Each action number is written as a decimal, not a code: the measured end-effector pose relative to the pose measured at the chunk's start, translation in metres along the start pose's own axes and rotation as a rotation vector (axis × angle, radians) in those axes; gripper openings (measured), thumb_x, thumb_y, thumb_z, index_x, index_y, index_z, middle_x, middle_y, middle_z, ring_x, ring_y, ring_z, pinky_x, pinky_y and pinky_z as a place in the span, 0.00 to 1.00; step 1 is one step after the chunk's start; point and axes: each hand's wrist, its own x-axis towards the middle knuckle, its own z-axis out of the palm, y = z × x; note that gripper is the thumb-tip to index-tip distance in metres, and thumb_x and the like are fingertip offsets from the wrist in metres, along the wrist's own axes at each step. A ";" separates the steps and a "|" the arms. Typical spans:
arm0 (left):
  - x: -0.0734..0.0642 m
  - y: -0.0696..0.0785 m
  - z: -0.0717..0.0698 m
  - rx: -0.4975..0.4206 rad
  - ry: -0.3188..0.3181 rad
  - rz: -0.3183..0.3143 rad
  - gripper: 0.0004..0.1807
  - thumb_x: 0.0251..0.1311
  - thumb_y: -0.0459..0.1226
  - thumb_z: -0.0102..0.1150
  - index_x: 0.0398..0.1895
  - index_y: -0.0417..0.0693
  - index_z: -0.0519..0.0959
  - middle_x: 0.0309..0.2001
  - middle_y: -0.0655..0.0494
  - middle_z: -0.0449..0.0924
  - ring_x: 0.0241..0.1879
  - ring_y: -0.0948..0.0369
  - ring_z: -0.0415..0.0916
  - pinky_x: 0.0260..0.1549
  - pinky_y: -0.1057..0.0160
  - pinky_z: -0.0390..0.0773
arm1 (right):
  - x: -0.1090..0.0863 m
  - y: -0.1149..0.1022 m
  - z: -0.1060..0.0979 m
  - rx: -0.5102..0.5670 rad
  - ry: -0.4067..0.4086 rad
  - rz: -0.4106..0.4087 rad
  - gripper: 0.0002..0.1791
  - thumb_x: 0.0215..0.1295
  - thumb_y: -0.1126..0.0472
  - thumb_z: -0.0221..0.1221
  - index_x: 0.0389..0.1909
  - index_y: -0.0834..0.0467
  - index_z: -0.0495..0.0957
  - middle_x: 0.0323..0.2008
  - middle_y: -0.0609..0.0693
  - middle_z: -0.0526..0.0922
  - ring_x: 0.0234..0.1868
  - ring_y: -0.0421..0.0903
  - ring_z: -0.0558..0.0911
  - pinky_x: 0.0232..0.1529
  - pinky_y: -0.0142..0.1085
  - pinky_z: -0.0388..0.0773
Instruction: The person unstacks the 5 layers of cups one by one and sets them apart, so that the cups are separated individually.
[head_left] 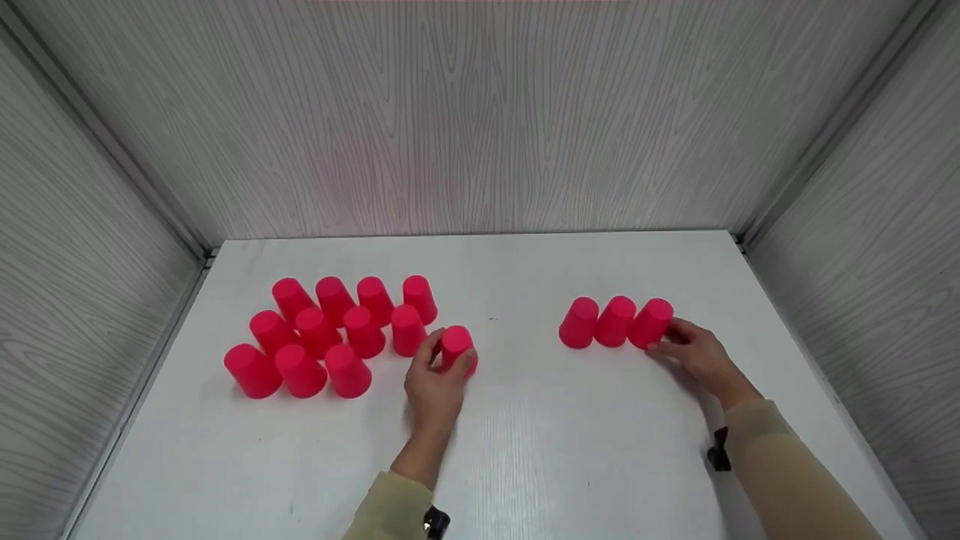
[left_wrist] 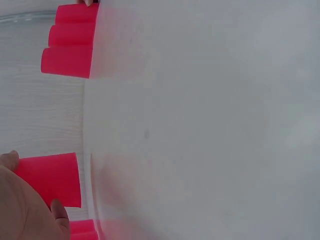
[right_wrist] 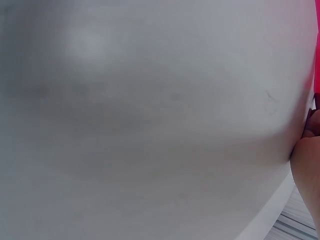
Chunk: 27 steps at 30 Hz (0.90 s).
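My left hand (head_left: pixel 435 386) holds a pinkish-red cup (head_left: pixel 457 342), upside down, between thumb and fingers. The left wrist view shows this cup (left_wrist: pixel 52 180) from the side, with the thumb along its wall. Whether its rim touches the table is hard to tell. On the right, three matching cups stand upside down in a close row: a left one (head_left: pixel 579 324), a middle one (head_left: pixel 616 322) and a right one (head_left: pixel 651 325). My right hand (head_left: pixel 697 358) grips the right one from its outer side, thumb in front. Only an edge of red shows beside the right hand (right_wrist: pixel 311 150) in its wrist view.
Left of my left hand, several more upturned red cups (head_left: pixel 316 334) stand in three slanting rows on the white table (head_left: pixel 525 442). The nearest, an end cup (head_left: pixel 409 331), is close to my fingers. Grey wood-grain panels (head_left: pixel 480 120) wall the back and both sides.
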 end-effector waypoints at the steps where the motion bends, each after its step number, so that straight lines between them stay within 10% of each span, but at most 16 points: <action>1: 0.000 -0.002 -0.006 -0.004 0.011 -0.001 0.41 0.57 0.40 0.82 0.74 0.54 0.73 0.68 0.55 0.76 0.67 0.52 0.73 0.57 0.50 0.84 | 0.001 0.000 0.000 -0.002 0.000 0.000 0.51 0.68 0.45 0.72 0.84 0.54 0.57 0.79 0.60 0.63 0.79 0.65 0.60 0.74 0.57 0.68; 12: 0.005 -0.011 -0.049 -0.049 0.078 -0.019 0.43 0.57 0.38 0.81 0.76 0.53 0.71 0.69 0.54 0.74 0.67 0.52 0.73 0.57 0.51 0.83 | 0.002 -0.001 -0.001 0.001 -0.012 -0.015 0.51 0.68 0.47 0.71 0.84 0.56 0.56 0.80 0.62 0.62 0.80 0.65 0.58 0.76 0.57 0.65; 27: 0.014 -0.015 -0.063 -0.045 0.119 -0.041 0.43 0.57 0.41 0.81 0.76 0.53 0.71 0.70 0.55 0.72 0.69 0.52 0.70 0.58 0.51 0.83 | 0.001 -0.001 0.001 -0.006 -0.001 -0.013 0.50 0.70 0.45 0.70 0.84 0.57 0.56 0.80 0.62 0.61 0.81 0.65 0.58 0.76 0.56 0.64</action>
